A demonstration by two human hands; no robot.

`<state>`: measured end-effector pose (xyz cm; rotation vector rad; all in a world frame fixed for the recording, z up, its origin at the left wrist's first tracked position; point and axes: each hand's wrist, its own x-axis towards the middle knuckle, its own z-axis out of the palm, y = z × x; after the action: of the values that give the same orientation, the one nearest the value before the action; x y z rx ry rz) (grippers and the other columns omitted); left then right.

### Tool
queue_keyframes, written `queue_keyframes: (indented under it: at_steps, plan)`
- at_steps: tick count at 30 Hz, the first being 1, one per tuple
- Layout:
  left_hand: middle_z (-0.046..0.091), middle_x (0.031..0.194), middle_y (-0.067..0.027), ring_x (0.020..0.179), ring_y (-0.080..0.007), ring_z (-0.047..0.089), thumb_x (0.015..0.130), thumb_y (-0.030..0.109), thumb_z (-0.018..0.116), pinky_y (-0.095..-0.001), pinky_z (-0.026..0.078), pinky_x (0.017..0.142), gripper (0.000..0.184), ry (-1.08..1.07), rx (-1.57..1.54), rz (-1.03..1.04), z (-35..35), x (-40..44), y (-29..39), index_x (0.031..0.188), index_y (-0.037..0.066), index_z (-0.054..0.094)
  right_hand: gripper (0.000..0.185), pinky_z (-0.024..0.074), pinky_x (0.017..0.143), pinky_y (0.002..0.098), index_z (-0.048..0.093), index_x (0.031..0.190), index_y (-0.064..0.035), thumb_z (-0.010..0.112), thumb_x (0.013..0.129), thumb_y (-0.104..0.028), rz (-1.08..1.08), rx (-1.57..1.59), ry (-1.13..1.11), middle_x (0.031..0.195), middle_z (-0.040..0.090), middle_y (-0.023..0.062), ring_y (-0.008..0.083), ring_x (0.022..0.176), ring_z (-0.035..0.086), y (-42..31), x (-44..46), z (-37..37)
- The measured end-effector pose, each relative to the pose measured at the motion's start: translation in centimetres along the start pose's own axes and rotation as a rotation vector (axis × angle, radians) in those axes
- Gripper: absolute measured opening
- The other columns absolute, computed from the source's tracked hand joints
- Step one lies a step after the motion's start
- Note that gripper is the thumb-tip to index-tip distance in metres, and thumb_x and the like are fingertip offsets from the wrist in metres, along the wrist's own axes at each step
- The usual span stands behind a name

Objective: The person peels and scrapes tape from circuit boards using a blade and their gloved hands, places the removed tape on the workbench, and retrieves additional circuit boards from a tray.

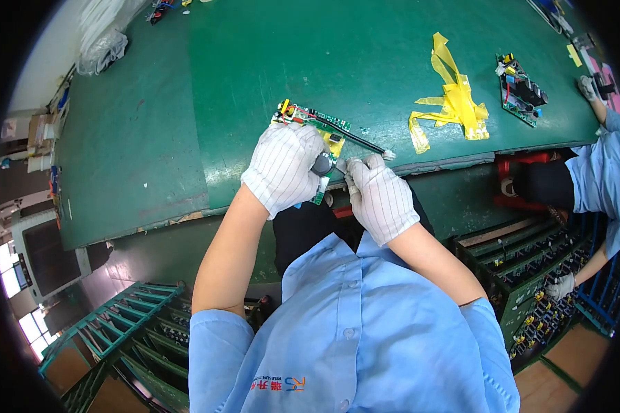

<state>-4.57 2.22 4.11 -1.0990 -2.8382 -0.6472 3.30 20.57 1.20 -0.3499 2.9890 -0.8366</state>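
A green circuit board sits at the table's front edge, with a black round part, yellow parts and a black cable ending in a white connector. My left hand, in a white striped glove, grips the board from the left and hides much of it. My right hand, gloved the same way, is closed in a pinch at the board's right side, beside the black round part. A thin dark piece shows at its fingertips; I cannot make out what it is.
Yellow tape strips lie on the green table, left of another circuit board. A co-worker's gloved hand touches a rack of boards on the right. A teal rack stands lower left.
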Motion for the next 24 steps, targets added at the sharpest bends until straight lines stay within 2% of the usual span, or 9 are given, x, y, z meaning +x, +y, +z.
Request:
queue_keyframes:
  at_steps: [4, 7, 13, 19, 22, 24]
  plan:
    - [0.059, 0.071, -0.0107, 0.069, -0.033, 0.06, 0.057, 0.015, 0.077, -0.0439, 0.045, 0.065, 0.024, -0.014, -0.003, 0.004, -0.2, 0.1, 0.1, 0.075, 0.007, 0.062, 0.021, 0.0543, 0.054, 0.0413, 0.055, 0.102, -0.0069, 0.06, 0.083, -0.012, 0.042, -0.053, 0.017, 0.091, 0.056, 0.0142, 0.0305, 0.067, 0.066, -0.8, 0.2, 0.1]
    - [0.059, 0.071, -0.0111, 0.069, -0.0338, 0.06, 0.057, 0.014, 0.076, -0.0439, 0.045, 0.065, 0.024, -0.025, -0.01, 0.001, -0.2, 0.0, 0.1, 0.075, 0.008, 0.062, 0.028, 0.0542, 0.052, 0.0408, 0.056, 0.11, -0.0058, 0.059, 0.082, -0.012, 0.081, -0.084, 0.03, 0.09, 0.055, 0.0137, 0.0279, 0.067, 0.067, -1.3, 0.3, 0.2]
    - [0.059, 0.071, -0.0118, 0.069, -0.0347, 0.059, 0.057, 0.012, 0.074, -0.044, 0.045, 0.065, 0.022, -0.035, 0.016, 0.002, -0.2, -0.1, 0.0, 0.075, 0.008, 0.061, 0.052, 0.0542, 0.051, 0.0401, 0.049, 0.133, -0.0044, 0.057, 0.082, -0.012, -0.082, -0.244, -0.113, 0.087, 0.056, 0.014, 0.026, 0.066, 0.067, -0.5, 1.0, -1.0]
    - [0.06, 0.072, -0.0122, 0.069, -0.0349, 0.06, 0.056, 0.012, 0.074, -0.0441, 0.045, 0.065, 0.023, 0.018, 0.013, 0.011, 0.2, -0.4, -0.2, 0.076, 0.008, 0.062, 0.035, 0.0541, 0.052, 0.0422, 0.052, 0.118, -0.0034, 0.055, 0.085, -0.015, -0.152, -0.162, -0.014, 0.086, 0.059, 0.0146, 0.029, 0.067, 0.066, 1.2, 1.1, -0.4]
    - [0.06, 0.072, -0.0121, 0.07, -0.0347, 0.06, 0.056, 0.013, 0.074, -0.0441, 0.045, 0.065, 0.024, -0.011, 0.026, 0.002, 0.0, -0.3, -0.1, 0.077, 0.007, 0.064, 0.024, 0.0542, 0.055, 0.0444, 0.052, 0.108, -0.0049, 0.055, 0.087, -0.016, -0.128, -0.032, 0.127, 0.084, 0.059, 0.0147, 0.032, 0.07, 0.066, 1.1, 1.2, -0.4]
    - [0.06, 0.073, -0.0121, 0.07, -0.0347, 0.06, 0.057, 0.012, 0.073, -0.044, 0.045, 0.066, 0.023, -0.014, 0.012, -0.002, 0.0, -0.4, -0.1, 0.077, 0.007, 0.064, 0.022, 0.0525, 0.059, 0.0461, 0.052, 0.107, -0.0054, 0.057, 0.088, -0.014, -0.134, 0.033, 0.103, 0.088, 0.06, 0.0152, 0.0345, 0.072, 0.064, 1.3, 1.4, -1.0]
